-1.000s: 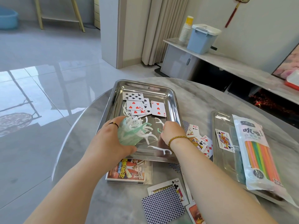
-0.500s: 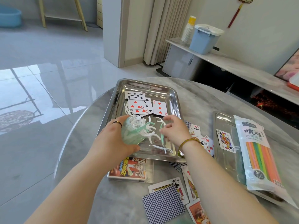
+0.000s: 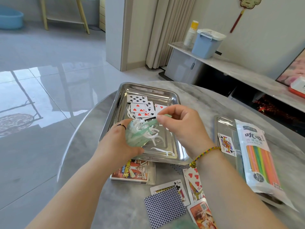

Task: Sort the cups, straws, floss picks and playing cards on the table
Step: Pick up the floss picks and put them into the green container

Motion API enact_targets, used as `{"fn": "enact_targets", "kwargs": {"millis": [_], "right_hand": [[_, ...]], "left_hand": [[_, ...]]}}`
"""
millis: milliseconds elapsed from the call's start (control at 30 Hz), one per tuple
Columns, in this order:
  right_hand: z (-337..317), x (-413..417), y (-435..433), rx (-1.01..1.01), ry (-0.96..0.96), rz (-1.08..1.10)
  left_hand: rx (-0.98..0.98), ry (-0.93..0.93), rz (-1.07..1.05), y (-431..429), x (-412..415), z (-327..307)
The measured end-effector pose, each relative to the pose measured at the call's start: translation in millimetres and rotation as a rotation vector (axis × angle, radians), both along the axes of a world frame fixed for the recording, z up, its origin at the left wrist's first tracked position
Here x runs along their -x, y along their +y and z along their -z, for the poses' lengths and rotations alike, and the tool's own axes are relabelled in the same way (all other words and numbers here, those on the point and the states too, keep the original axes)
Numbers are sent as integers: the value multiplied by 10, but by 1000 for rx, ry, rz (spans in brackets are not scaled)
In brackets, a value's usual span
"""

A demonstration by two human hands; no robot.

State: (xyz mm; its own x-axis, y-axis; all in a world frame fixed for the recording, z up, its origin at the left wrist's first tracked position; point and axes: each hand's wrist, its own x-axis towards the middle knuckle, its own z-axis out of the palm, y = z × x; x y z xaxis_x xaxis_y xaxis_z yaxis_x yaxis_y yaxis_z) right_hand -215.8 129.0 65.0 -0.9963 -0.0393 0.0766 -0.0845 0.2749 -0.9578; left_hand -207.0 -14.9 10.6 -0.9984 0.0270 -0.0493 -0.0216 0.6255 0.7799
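Note:
My left hand (image 3: pixel 115 142) grips a clear green cup (image 3: pixel 134 138), tilted and stuffed with white and green floss picks, over the near left of a steel tray (image 3: pixel 118 103). My right hand (image 3: pixel 179 124) pinches a green floss pick (image 3: pixel 162 116) just above the cup's mouth. One white floss pick (image 3: pixel 162 150) lies on the tray floor near its front rim. Several face-up playing cards (image 3: pixel 140 108) lie at the tray's far end. A bag of coloured straws (image 3: pixel 259 156) lies on a second tray (image 3: pixel 221 123) at right.
A card box (image 3: pixel 132 171) sits on the round marble table (image 3: pixel 198 100) just in front of the first tray. Loose cards (image 3: pixel 166 207), some face down, are scattered near the front edge. A king card (image 3: pixel 227 144) lies in the second tray. A sideboard stands beyond the table.
My right hand lifted from the tray floor with a green floss pick and brought it up to the cup's mouth. The left hand kept holding the cup in place.

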Motion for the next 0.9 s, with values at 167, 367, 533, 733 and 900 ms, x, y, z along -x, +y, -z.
{"fn": "enact_targets", "kwargs": {"millis": [167, 367, 533, 733, 900], "right_hand": [[113, 24, -89, -190, -42, -96], [157, 22, -224, -392, 62, -130], [122, -10, -54, -393, 149, -117], [269, -33, -27, -608, 284, -90], [360, 79, 56, -495, 296, -101]], "left_hand": [[16, 13, 1, 14, 4, 9], [-50, 17, 9, 16, 15, 24], [-79, 24, 5, 6, 1, 7], [-66, 9, 15, 23, 2, 11], [-52, -2, 0, 5, -1, 19]]}}
